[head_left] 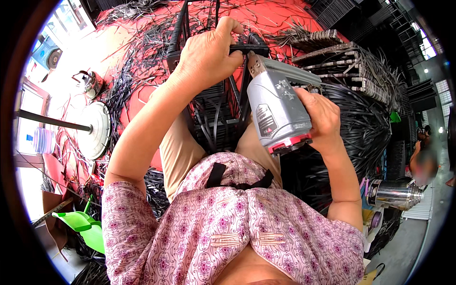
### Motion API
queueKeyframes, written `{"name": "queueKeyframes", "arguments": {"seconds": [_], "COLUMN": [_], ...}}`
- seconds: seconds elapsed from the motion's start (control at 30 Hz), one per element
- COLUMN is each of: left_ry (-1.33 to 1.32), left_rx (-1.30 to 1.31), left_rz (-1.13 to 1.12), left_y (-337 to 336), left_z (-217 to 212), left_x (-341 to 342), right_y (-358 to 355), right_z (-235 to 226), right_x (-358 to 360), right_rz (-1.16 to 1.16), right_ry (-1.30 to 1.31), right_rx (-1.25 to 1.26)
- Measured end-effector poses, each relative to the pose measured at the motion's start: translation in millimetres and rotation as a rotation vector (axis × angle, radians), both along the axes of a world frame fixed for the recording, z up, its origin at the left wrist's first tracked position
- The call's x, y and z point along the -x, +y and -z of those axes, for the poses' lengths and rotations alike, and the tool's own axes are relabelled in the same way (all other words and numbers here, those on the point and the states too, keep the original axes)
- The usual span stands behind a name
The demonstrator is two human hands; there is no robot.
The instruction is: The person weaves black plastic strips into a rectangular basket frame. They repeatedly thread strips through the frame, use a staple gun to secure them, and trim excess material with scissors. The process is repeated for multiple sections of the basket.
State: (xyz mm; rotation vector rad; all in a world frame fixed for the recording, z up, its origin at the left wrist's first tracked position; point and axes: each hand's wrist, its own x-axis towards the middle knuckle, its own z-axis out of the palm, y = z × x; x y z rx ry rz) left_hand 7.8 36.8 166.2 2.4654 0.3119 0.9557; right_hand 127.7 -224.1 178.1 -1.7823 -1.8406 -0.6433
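Note:
My right hand [320, 114] grips a grey staple gun [278, 107] with a red rear cap. Its metal nose points up and touches, or nearly touches, a black crossbar [254, 49]. That bar belongs to a black frame [178, 35] standing between my knees. My left hand [209, 54] is closed at the bar's left part, thumb toward the staple gun and index finger bent above. Whether a strip is also pinched in it is hidden. Loose black strips [216, 116] hang inside the frame below my hands.
Cut black strips [142, 52] litter the red floor covering. Stacked woven panels [332, 61] and a large strip bundle [361, 123] lie at right. A steel flask [392, 194] stands lower right, a green chair [85, 225] lower left, a kettle [90, 83] upper left. Another person [422, 159] is far right.

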Motion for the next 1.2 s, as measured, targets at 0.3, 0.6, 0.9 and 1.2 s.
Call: {"name": "queueKeyframes", "arguments": {"seconds": [0.3, 0.6, 0.9, 1.2], "left_ry": [0.002, 0.026, 0.024, 0.007], "left_rx": [-0.004, 0.012, 0.014, -0.002], "left_rz": [0.002, 0.002, 0.006, 0.008], "left_y": [0.2, 0.2, 0.5, 2.0], "left_z": [-0.2, -1.9, -1.4, -1.8], "left_x": [-2.4, -2.0, -1.8, -2.8], "right_y": [3.8, 5.8, 9.0, 15.5], "right_z": [-1.9, -7.6, -24.8, -42.4], "right_x": [-3.5, 0.0, 2.0, -7.4], "right_rz": [0.013, 0.053, 0.061, 0.04], "right_ry": [-0.023, -0.077, -0.156, -0.187], "right_rx": [0.059, 0.133, 0.206, 0.251]}}
